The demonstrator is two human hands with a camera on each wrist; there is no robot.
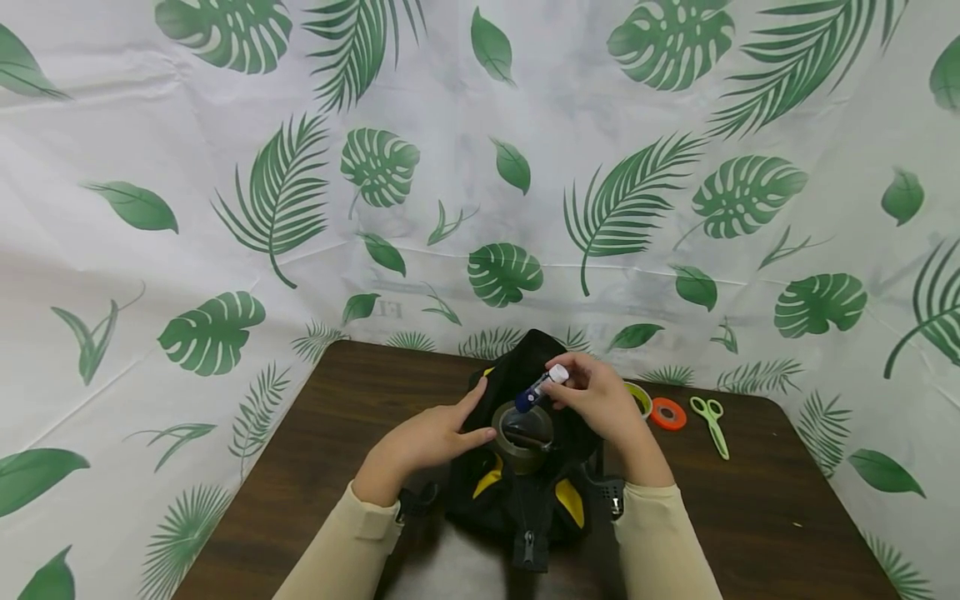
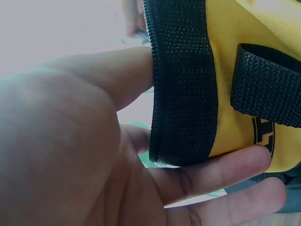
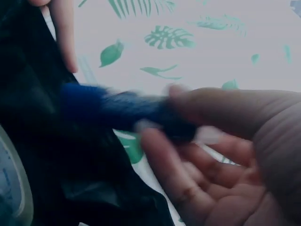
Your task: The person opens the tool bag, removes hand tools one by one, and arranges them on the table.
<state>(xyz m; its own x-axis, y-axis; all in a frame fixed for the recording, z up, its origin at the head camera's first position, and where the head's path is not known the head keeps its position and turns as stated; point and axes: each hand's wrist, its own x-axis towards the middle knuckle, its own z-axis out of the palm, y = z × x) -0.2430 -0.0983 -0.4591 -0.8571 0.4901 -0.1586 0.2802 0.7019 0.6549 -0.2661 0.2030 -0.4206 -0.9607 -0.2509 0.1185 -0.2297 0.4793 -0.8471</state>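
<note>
A black and yellow tool bag (image 1: 480, 508) with a zip edge stands open on the table. My left hand (image 1: 427, 437) grips the bag's rim on its left side. In the left wrist view the thumb goes behind the zip edge, while the fingers (image 2: 221, 176) lie along the yellow outside. Over the opening, my right hand (image 1: 603, 400) pinches a blue glue stick (image 1: 532, 393) by its white end, with the blue end tilted down. A wide roll of tape (image 1: 517, 458) shows in the bag's mouth below it. The right wrist view blurs the glue stick.
To the right of the bag lie a yellow-green tape roll (image 1: 640, 398), an orange tape roll (image 1: 667, 414) and light green scissors (image 1: 711, 423). The dark wooden table (image 1: 322, 433) backs onto a leaf-patterned curtain (image 1: 442, 208).
</note>
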